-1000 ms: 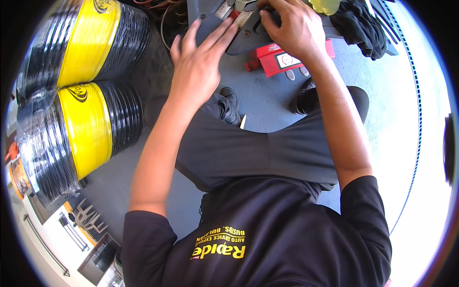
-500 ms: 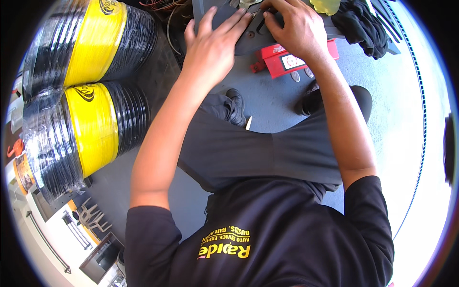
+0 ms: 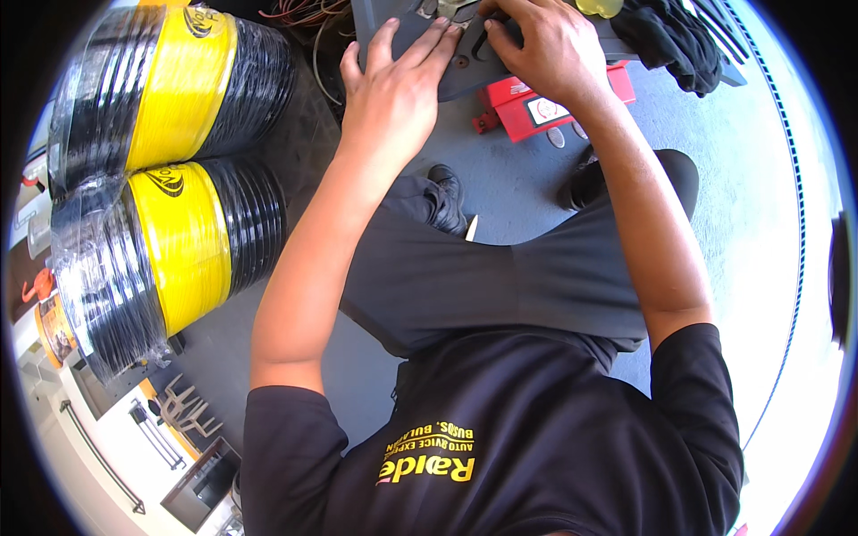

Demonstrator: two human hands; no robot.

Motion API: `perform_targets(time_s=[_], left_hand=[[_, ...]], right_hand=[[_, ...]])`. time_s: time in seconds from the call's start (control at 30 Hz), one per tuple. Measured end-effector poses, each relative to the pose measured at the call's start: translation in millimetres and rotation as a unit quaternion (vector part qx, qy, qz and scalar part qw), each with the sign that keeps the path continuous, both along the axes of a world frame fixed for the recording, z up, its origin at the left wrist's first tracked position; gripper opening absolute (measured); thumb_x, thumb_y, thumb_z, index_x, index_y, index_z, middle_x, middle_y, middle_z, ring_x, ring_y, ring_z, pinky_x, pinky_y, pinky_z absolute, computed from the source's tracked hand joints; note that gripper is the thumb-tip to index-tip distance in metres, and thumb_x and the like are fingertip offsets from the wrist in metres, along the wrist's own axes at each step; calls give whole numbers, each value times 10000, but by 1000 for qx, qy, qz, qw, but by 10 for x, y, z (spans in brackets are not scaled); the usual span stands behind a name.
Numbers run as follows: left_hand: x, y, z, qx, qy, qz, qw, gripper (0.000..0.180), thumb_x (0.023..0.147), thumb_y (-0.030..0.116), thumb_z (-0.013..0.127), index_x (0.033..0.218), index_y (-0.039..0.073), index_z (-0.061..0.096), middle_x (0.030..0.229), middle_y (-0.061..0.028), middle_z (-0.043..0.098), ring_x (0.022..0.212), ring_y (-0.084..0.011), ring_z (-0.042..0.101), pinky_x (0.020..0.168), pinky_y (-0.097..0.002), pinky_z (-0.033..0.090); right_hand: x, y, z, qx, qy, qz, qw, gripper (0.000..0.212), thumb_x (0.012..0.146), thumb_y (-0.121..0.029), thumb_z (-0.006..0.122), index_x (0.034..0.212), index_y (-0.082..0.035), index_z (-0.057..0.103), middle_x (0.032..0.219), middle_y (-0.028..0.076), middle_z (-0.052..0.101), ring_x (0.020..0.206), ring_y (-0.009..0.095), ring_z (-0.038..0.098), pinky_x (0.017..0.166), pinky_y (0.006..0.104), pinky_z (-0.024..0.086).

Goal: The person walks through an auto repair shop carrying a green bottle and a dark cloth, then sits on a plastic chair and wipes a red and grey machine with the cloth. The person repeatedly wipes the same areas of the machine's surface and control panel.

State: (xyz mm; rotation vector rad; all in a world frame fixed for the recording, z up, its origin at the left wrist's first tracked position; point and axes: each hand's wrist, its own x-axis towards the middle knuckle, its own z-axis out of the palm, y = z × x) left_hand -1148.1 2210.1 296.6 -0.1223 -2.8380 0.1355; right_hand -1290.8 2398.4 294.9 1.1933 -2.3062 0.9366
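Observation:
At the top of the view, a dark grey bench top (image 3: 458, 82) lies under both hands. My left hand (image 3: 391, 112) rests there with its fingers stretched and spread. Its longer fingertips reach a small metallic part (image 3: 454, 11), cut off by the upper edge. To the right, my right hand (image 3: 556, 55) is closed, thumb and fingers curled toward each other. A thin black curved piece (image 3: 480, 46) shows beside its thumb. What the fingers hold is mostly hidden. Between the hands, a small round hole (image 3: 461, 62) shows in the bench surface.
A red box (image 3: 518, 112) sits beneath the bench. Black cloth (image 3: 675, 40) hangs at the bench's right, beside a yellowish translucent item (image 3: 601, 7). Two stacks of wrapped black-and-yellow tyres (image 3: 183, 246) stand at left. Wires (image 3: 304, 11) lie near the top left.
The whole view has shifted slightly. Both hands stay at the same spot on the bench, with the left fingers still spread and the right still curled.

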Motion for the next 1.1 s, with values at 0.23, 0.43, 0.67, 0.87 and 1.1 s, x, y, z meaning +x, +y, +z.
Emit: perform_targets(time_s=[0.23,0.43,0.67,0.87,1.1], left_hand=[[516,-55,179,-8,-78,21,997,863,847,-93,562,1635,257,533,1716,82,483,1558,-379,417,1270,-609,268],[-137,-65,50,-23,24,-32,999,686,943,-4,564,1594,212,578,1658,52,549,1515,-384,458,1215,-693,312],[597,-44,93,34,-81,37,995,854,866,-90,550,1649,249,521,1716,77,485,1541,-375,430,1270,-584,271],[157,0,0,20,2,1,1000,848,862,-86,562,1645,237,514,1714,65,483,1551,-379,416,1262,-614,276],[634,-5,-137,56,-22,62,996,881,870,-95,582,1662,280,499,1742,108,441,1548,-415,405,1231,-727,257]], right_hand=[[17,12,-17,5,0,-12,1000,185,876,-192,738,993,-62,674,985,132,634,980,358,677,863,491,548],[9,-1,-6,-5,-2,2,1000,203,869,-192,739,1006,-52,688,998,145,640,993,377,676,862,506,549],[32,16,-18,13,-11,-12,1000,184,876,-189,736,999,-61,687,999,136,640,985,366,675,856,497,546],[26,4,1,1,3,3,1000,165,882,-178,729,996,-64,695,994,138,637,956,368,678,850,501,548],[45,-50,31,-7,2,2,1000,161,872,-176,727,995,-75,702,985,133,641,956,367,682,842,494,555]])
